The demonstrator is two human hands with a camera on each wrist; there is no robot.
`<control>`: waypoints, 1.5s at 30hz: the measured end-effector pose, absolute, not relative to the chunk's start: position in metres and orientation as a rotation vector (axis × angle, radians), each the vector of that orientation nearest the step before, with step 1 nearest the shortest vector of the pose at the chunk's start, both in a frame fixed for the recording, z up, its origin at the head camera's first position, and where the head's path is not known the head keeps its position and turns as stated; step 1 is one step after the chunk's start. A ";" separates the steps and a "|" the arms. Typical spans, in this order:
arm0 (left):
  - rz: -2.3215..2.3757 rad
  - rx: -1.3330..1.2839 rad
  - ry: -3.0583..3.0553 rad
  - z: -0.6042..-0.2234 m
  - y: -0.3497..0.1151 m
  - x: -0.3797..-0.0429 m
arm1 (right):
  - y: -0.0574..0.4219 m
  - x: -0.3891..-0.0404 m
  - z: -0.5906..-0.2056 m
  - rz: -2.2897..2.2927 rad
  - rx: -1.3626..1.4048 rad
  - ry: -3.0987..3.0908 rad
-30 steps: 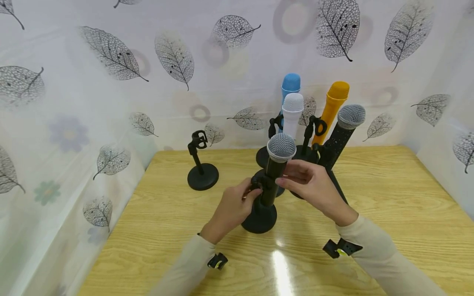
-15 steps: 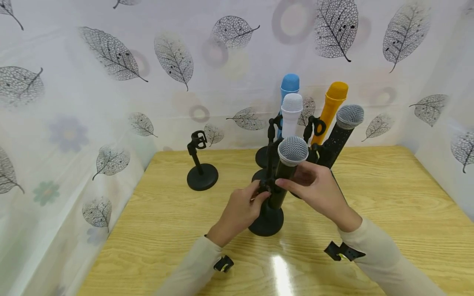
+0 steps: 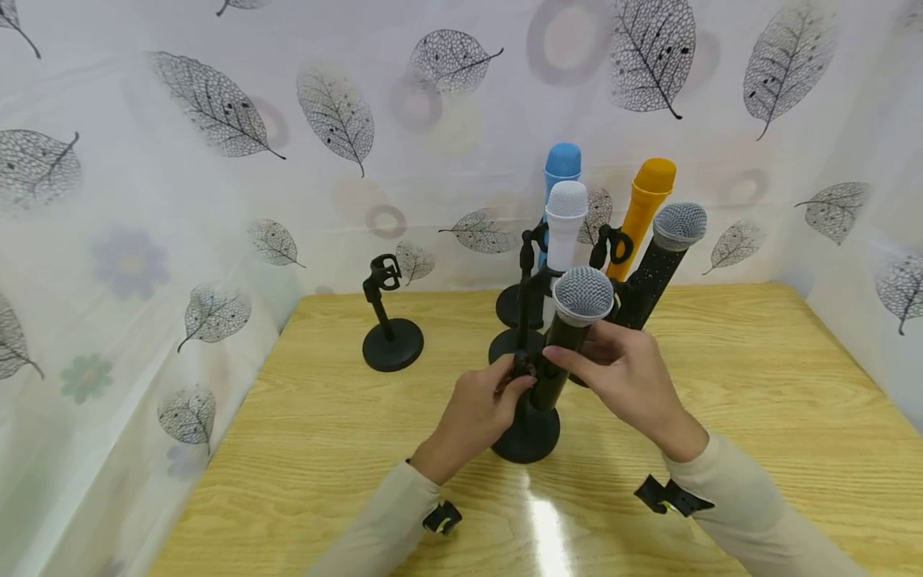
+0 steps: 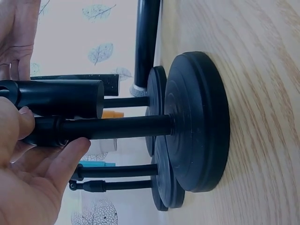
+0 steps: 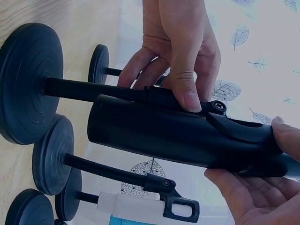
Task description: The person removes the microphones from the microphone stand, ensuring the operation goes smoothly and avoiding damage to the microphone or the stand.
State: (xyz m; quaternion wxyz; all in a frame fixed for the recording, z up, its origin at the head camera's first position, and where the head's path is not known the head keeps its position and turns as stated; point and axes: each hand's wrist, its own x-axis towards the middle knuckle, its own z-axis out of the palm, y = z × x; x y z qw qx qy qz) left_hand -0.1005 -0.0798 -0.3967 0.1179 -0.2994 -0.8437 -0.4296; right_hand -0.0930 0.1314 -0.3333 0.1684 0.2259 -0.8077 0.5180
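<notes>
A black microphone [image 3: 554, 383] with a silver mesh head leans in the clip of a black desk stand [image 3: 529, 442], its lower end hanging beside the pole. Below the clip joint, my left hand [image 3: 472, 413] grips the stand's upper pole [image 4: 117, 127] between thumb and fingers. My right hand [image 3: 638, 385] holds the microphone's body just under the mesh head, its thumb on the near side. In the right wrist view, the clip [image 5: 241, 127] wraps round the microphone's body, with the right fingers [image 5: 229, 187] close by. The round base [image 4: 201, 122] stands at the table surface.
Behind stand a blue microphone [image 3: 562, 168], a white microphone [image 3: 566, 212], an orange microphone [image 3: 649, 196] and a speckled black microphone [image 3: 659, 268], grouped on black stands. A stand with a bare clip [image 3: 389, 340] is at the back left. A leaf-patterned curtain [image 3: 433, 160] borders the wooden table [image 3: 310, 449].
Both hands have shifted right with the stand and the black microphone, bringing the base closer to the right hand's side. The microphone's head leans further right. The other stands stay put.
</notes>
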 end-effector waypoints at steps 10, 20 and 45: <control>-1.260 -0.915 -2.463 -0.397 -0.076 -0.100 | 0.135 -0.090 -0.334 1.468 0.639 -2.270; -1.263 -0.937 -2.461 -0.396 -0.076 -0.100 | 0.138 -0.089 -0.334 1.479 0.599 -2.315; -1.306 -0.961 -2.418 -0.399 -0.078 -0.102 | 0.140 -0.091 -0.334 1.475 0.616 -2.334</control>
